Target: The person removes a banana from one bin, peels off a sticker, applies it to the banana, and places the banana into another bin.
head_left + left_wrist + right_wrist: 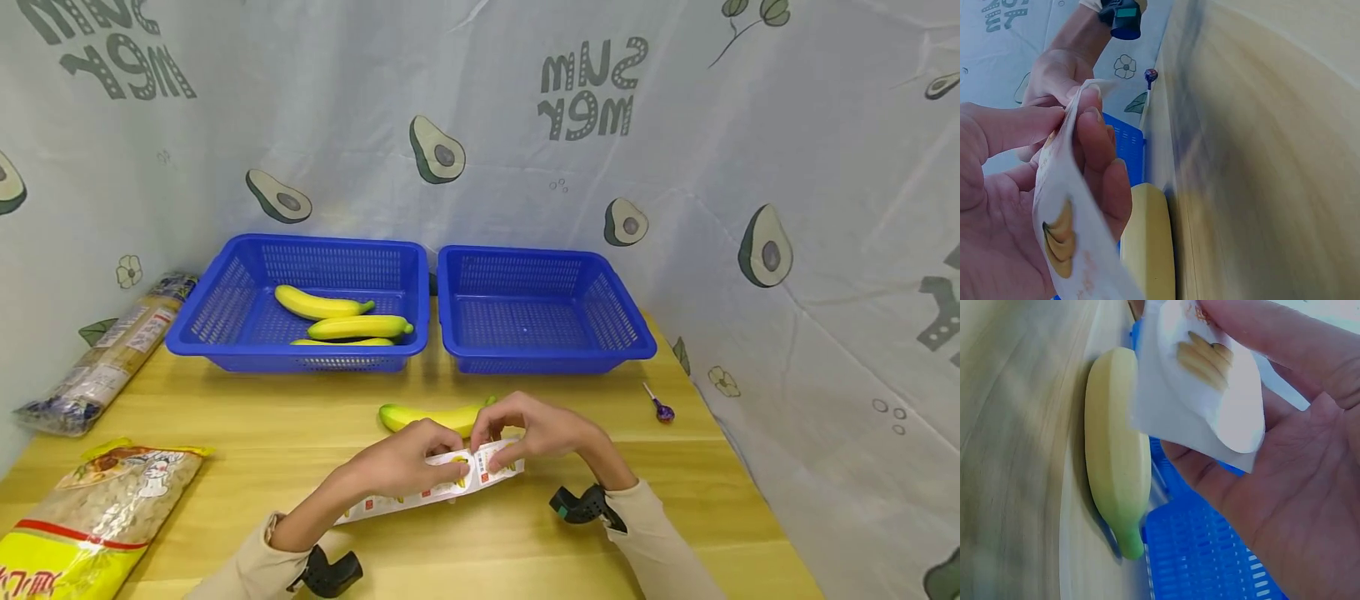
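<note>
A white strip of banana-printed sticker labels (397,502) is stretched between both hands, low over the table. My left hand (405,460) pinches it near the middle between thumb and fingers. Close beside it, my right hand (551,429) pinches the strip's right end the same way. In the left wrist view the strip (1088,250) curves down from the fingertips. The right wrist view shows an oval label (1244,406) on its backing, with the thumb over its top. Just behind the hands lies a yellow banana (416,417) with green ends, partly covered by them.
The blue basket at back left (300,364) holds several bananas (360,326). Another blue basket (555,365) stands to its right. A wrapped lollipop (663,412) lies at right. Along the left side are a long packet (112,358) and a yellow-and-clear food bag (105,508).
</note>
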